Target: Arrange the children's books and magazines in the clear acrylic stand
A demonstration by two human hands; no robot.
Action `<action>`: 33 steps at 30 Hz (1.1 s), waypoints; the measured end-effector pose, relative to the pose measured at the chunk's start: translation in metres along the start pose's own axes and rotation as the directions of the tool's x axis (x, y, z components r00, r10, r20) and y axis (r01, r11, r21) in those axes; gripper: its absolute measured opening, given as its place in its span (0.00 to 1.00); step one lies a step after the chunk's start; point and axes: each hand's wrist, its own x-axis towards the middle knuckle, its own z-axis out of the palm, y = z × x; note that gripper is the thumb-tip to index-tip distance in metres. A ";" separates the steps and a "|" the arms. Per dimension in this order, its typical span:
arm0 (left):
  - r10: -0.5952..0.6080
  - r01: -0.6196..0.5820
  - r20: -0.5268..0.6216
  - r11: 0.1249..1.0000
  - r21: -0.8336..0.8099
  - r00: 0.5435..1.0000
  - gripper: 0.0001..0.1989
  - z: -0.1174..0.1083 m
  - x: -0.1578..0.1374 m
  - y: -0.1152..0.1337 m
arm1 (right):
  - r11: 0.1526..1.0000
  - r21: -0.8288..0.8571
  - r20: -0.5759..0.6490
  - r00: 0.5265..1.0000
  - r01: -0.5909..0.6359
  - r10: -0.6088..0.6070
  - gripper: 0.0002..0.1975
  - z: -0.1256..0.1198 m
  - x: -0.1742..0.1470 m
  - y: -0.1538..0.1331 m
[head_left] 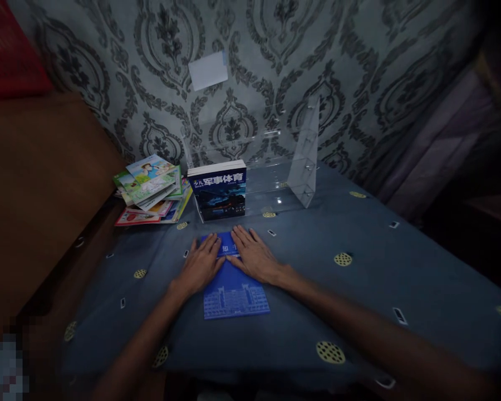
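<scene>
A blue booklet [236, 287] with white characters and a printed building lies flat on the cloth-covered table before me. My left hand [201, 262] rests flat on its upper left part, fingers stretched out. Over the upper right part lies my right hand [254, 256], palm down with the fingers extended. The thumbs nearly meet at the middle of the cover, and both hands hide part of its title. Just beyond the fingertips, a dark blue magazine [219, 195] stands in a clear acrylic rack [304, 161], with more page edges visible behind its cover.
A messy pile of colourful children's books [152, 189] lies left of the rack. A brown cabinet or box [33, 189] borders the table [292, 301] on the left. Patterned wallpaper [267, 67] with a white card [209, 71] is behind. Curtain-like fabric [434, 139] hangs at the right.
</scene>
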 end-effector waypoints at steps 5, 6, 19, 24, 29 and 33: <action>0.001 -0.001 0.014 1.000 -0.023 1.000 0.27 0.004 0.005 0.003 | 1.000 -0.019 -0.009 1.000 -0.017 0.017 0.37 0.001 -0.003 0.002; -0.023 0.024 0.011 1.000 -0.016 1.000 0.28 0.005 0.004 0.004 | 1.000 -0.017 -0.010 1.000 -0.020 0.020 0.38 0.000 -0.005 0.002; -0.064 0.065 -0.028 0.997 0.052 0.998 0.32 0.005 -0.003 0.007 | 0.999 -0.037 0.004 1.000 0.022 -0.022 0.42 -0.011 -0.037 0.011; 0.043 -0.043 0.016 0.999 0.015 0.999 0.39 0.006 -0.013 0.017 | 0.997 -0.070 0.023 1.000 0.020 -0.018 0.42 -0.012 -0.037 0.010; 0.156 -0.154 0.039 0.986 -0.068 0.987 0.49 0.012 -0.030 0.031 | 0.997 -0.070 0.018 0.999 0.029 -0.028 0.41 -0.010 -0.037 0.011; 0.190 -0.187 0.025 0.978 -0.097 0.981 0.52 0.014 -0.036 0.034 | 0.998 -0.066 0.020 1.000 0.025 -0.024 0.42 -0.008 -0.037 0.011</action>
